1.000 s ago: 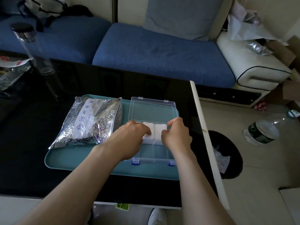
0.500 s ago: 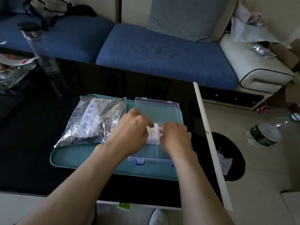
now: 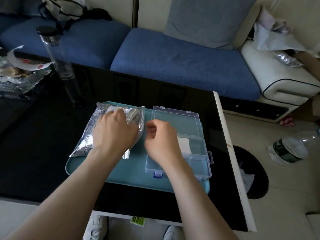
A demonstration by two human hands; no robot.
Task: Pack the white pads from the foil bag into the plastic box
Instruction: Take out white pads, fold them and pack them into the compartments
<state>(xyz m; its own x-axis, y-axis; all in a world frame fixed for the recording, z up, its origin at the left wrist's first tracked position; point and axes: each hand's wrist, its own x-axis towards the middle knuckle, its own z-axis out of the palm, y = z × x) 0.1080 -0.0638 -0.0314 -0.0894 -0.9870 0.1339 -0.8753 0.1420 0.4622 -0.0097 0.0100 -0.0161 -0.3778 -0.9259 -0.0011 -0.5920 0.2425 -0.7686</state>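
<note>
- table (image 3: 43, 153): black and glossy, carries the tray; sofa behind it.
- teal tray (image 3: 121, 172): holds the foil bag on the left and the plastic box on the right, near each other but apart.
- foil bag (image 3: 83, 148): lies flat. Its long axis runs near-to-far and leans a little right at the far end. Which end is open, cannot tell.
- plastic box (image 3: 200, 163): clear, with the lid laid back flat on the far side and blue clasps on the near edge.
- left hand (image 3: 114, 132): on top of the bag, fingers curled down into the foil, grip on the bag.
- right hand (image 3: 161, 141): over the tray between bag and box, just beside the bag's right edge. Its fingers are loosely curled and blurred, and nothing shows in the grip.
- white pads (image 3: 184, 144): in the box base's far compartment on the hinge side, partly hidden by the right hand. More are likely in the bag, unseen.
- Key relation: the bag lies left of the right hand, which is the nearer free hand to both bag and box; the left hand looks set to steady the bag.
- Writing: blue print on the bag and a green sticker (image 3: 137, 219) under the table edge, both unreadable.
</note>
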